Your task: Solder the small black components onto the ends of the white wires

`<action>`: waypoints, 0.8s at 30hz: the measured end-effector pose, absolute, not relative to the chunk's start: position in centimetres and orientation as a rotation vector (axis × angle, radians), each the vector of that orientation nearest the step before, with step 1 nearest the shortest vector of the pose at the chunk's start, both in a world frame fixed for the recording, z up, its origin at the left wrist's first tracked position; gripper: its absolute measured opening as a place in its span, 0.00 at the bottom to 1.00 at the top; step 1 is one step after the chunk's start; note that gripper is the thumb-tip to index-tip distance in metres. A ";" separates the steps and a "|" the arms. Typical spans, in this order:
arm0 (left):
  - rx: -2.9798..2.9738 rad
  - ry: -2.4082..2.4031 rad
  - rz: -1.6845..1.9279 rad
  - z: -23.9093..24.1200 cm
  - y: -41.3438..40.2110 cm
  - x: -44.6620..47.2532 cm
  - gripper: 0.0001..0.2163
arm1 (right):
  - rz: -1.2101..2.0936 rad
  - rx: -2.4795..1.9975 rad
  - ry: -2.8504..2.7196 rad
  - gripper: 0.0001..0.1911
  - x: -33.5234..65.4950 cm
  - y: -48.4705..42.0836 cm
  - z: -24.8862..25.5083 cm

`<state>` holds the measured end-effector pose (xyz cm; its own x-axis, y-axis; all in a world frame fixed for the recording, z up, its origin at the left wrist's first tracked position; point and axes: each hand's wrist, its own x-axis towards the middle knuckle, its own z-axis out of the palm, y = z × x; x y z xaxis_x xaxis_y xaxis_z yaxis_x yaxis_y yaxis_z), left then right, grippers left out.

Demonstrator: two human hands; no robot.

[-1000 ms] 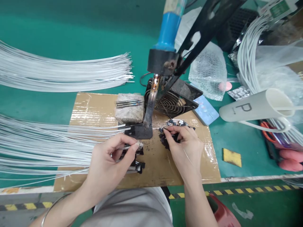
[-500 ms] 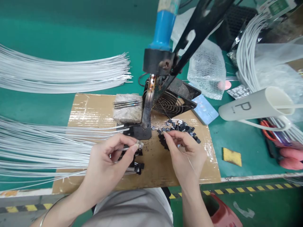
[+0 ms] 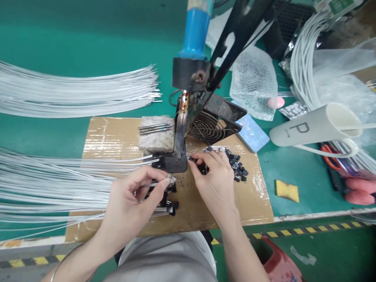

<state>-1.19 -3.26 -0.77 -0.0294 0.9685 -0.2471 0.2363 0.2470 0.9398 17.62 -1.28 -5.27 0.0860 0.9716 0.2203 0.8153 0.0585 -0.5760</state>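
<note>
My left hand point(image 3: 138, 199) is closed in a pinch around the end of a white cable. A small, shiny, pale piece point(image 3: 171, 180) shows at its fingertips; its kind is too small to make out. My right hand point(image 3: 213, 176) reaches over the left side of a pile of small black connectors point(image 3: 239, 168), partly covering it. Its thumb and forefinger close around something small and dark beside the base plate of the soldering iron stand. A thin pale strand point(image 3: 217, 194) crosses the back of this hand. Black cable ends point(image 3: 172, 207) lie under and beside my left fingers.
A blue-handled soldering iron point(image 3: 196, 33) hangs tip-down over its black base plate point(image 3: 174, 163). Behind are a fan point(image 3: 210, 125) and a wrapped block point(image 3: 156, 141). White cable bundles point(image 3: 73, 96) lie left. At right stand a white mug point(image 3: 311, 127) and a yellow sponge point(image 3: 287, 191).
My right hand has moved left across the connector pile, and its fingertips are now near the base plate. My left hand keeps its pinch in nearly the same place. The view has shifted slightly.
</note>
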 end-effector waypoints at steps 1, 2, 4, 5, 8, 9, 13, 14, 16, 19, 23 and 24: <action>1.194 1.487 0.895 -0.9 -3.3 -1.3 0.04 | 0.337 -1.791 -1.729 0.06 17.7 -1.5 -5.2; 1.198 1.485 0.898 -1.1 -3.3 -1.4 0.04 | 0.340 -1.796 -1.684 0.06 17.7 -1.7 -5.1; 1.205 1.475 0.900 -1.4 -3.3 -1.5 0.04 | 0.418 -1.798 -1.531 0.04 17.7 -2.4 -4.6; 1.212 1.462 0.903 -1.5 -3.3 -1.6 0.05 | 0.508 -1.782 -1.432 0.04 17.7 -2.8 -4.4; 1.216 1.437 0.910 -1.6 -3.1 -1.5 0.05 | 0.861 -1.637 -1.141 0.04 17.4 -3.9 -3.6; 1.209 1.437 0.906 -1.5 -3.0 -1.4 0.05 | 0.955 -1.580 -1.072 0.04 17.3 -4.2 -3.5; 1.183 1.420 0.865 -0.9 -2.8 -1.2 0.04 | 1.168 -1.468 -0.941 0.07 16.9 -5.2 -3.3; 1.174 1.409 0.857 -0.8 -2.8 -1.2 0.04 | 1.215 -1.447 -0.935 0.08 16.8 -5.3 -3.4; 1.160 1.384 0.852 -0.8 -2.7 -1.2 0.04 | 1.306 -1.386 -0.945 0.09 16.8 -5.6 -3.5; 1.164 1.352 0.813 -1.2 -2.8 -1.4 0.04 | 1.385 -1.304 -0.975 0.13 16.8 -5.6 -3.6; 1.141 1.312 0.782 -1.3 -2.8 -1.7 0.05 | 1.420 -1.255 -1.020 0.15 17.0 -5.5 -3.6; 1.124 1.300 0.781 -1.3 -2.8 -1.8 0.05 | 1.431 -1.247 -1.028 0.15 17.1 -5.5 -3.6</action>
